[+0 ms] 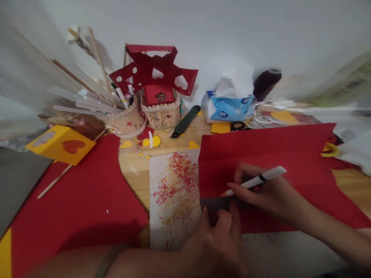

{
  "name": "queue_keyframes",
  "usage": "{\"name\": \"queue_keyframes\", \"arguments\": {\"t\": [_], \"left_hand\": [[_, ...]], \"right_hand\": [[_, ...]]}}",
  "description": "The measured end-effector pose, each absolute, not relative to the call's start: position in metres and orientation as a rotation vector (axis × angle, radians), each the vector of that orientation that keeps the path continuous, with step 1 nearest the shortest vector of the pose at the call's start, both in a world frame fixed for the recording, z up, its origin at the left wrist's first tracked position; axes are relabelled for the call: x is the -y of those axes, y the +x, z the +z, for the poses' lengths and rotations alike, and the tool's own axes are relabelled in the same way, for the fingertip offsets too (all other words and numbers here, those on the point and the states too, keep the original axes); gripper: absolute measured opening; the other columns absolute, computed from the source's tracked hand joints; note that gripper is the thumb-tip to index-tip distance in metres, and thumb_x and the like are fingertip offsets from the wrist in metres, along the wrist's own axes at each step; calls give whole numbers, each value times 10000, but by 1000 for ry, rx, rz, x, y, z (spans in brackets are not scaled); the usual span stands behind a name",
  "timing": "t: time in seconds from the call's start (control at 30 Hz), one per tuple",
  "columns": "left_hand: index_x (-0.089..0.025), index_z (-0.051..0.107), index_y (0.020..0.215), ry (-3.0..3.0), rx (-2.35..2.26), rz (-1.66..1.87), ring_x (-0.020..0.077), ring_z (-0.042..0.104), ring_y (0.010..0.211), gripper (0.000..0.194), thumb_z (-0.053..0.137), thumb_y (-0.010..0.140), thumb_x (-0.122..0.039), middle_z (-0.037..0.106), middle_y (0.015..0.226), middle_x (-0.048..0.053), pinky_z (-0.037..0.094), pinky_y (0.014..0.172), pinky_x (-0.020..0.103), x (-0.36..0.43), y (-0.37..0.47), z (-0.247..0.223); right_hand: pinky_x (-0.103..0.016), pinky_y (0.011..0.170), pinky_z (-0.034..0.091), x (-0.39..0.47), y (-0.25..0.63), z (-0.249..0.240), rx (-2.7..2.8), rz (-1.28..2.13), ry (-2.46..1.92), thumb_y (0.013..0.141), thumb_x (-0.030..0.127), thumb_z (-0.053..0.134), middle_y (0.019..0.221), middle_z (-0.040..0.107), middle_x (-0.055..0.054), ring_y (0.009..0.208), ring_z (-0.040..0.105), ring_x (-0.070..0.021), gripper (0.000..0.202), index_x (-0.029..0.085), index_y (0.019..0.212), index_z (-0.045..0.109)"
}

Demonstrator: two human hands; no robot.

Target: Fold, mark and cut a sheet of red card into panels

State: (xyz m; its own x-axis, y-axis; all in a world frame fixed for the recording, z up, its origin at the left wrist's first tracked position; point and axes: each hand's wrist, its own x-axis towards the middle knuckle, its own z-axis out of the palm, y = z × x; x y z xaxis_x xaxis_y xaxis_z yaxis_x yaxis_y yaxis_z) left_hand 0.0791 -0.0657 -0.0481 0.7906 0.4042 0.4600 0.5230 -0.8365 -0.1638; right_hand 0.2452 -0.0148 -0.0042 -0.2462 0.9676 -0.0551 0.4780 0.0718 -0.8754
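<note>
My right hand (262, 189) is closed around a white pencil (261, 178) with a dark band. The sharpened wooden tip rests at the upper edge of a dark flat strip (213, 202). Bent fingers of my left hand (218, 233) press that strip down on a large sheet of red paper (269, 150). Faint crease lines cross the sheet. Part of the strip is hidden under my hands. Beneath the red sheet's left side lies a white board (160, 173) marked with red and yellow flecks.
Another red sheet (95, 193) lies left, beneath a yellow paper box on a stick (74, 146). Behind stand a pen holder (127, 121), a decorated basket (162, 116), a green utility knife (187, 120) and a tissue pack (230, 107). Yellow scissor handles (330, 150) show at right.
</note>
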Motion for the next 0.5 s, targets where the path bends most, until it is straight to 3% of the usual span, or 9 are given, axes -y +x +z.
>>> {"name": "queue_keyframes", "arguments": {"t": [0.2,0.37,0.5], "left_hand": [[-33,696,933,-2699,685,-620,206,566,667,336,384,831,-106,672,1070,174,560,514,361,63,78,-41],[-43,693,943,-2699,639,-614,203,567,689,322,398,835,-112,673,1076,161,557,534,342,60,76,-38],[-30,686,953,-2701,627,-580,209,567,706,316,408,835,-122,663,1096,170,554,556,347,60,75,-40]], "right_hand": [[-198,380,318,21,267,-4,1764,989,-1504,784,328,611,499,500,49,445,444,-86,238,220,616,482],[-215,416,371,26,282,-3,1700,1032,-1567,800,380,616,557,595,14,499,542,-115,264,221,633,489],[-213,426,383,30,292,-1,1617,1081,-1591,766,418,662,534,587,22,528,586,-134,291,222,640,488]]}}
